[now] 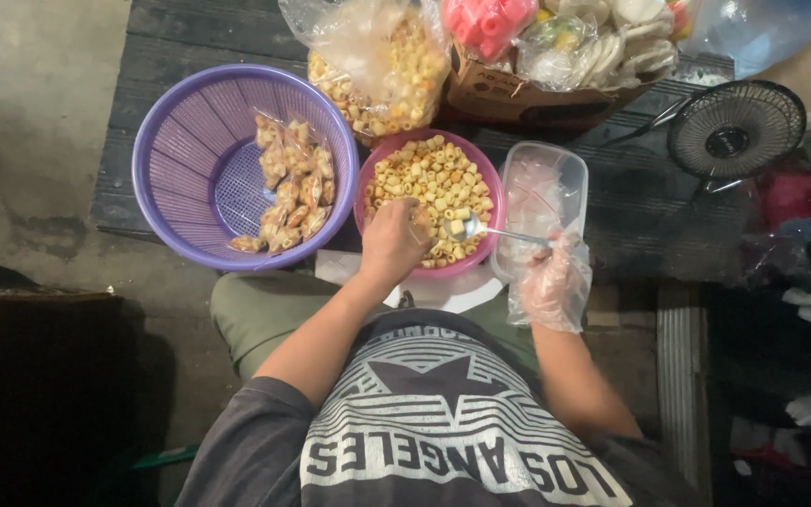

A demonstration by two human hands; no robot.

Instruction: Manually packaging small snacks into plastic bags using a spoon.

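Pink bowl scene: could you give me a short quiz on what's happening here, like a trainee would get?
1. True or false: the spoon is held by the left hand.
2. Which container holds small filled packets? A) the purple basket B) the pink bowl C) the clear tub
3. Fill in the blank: the right hand wears a clear plastic ____.

Key
1. False. The right hand holds the spoon, with its tip among the snack pieces in the pink bowl.
2. A.
3. Glove.
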